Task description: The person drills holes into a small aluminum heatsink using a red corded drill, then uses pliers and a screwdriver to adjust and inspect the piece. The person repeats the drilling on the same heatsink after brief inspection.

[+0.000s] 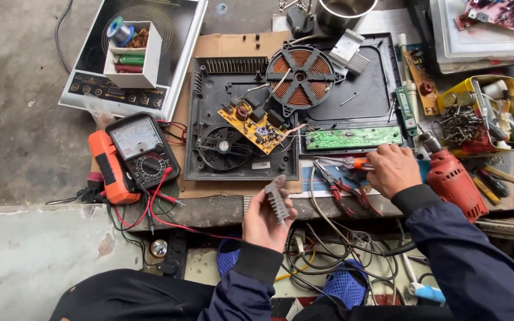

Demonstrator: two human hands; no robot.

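The left hand (264, 219) gripped a grey finned heat sink (277, 199) just below the opened induction cooker (209, 119); it seemed light, stiff, best held by its flat sides; the right hand (392, 169) closed on an orange-handled screwdriver (346, 162).

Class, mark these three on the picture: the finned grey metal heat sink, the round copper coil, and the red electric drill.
Finned grey metal heat sink (277, 201), head view: middle of its fins.
Round copper coil (300, 76), head view: central hub.
Red electric drill (458, 181), head view: red body.

Rough grey concrete floor (19, 119), daylight
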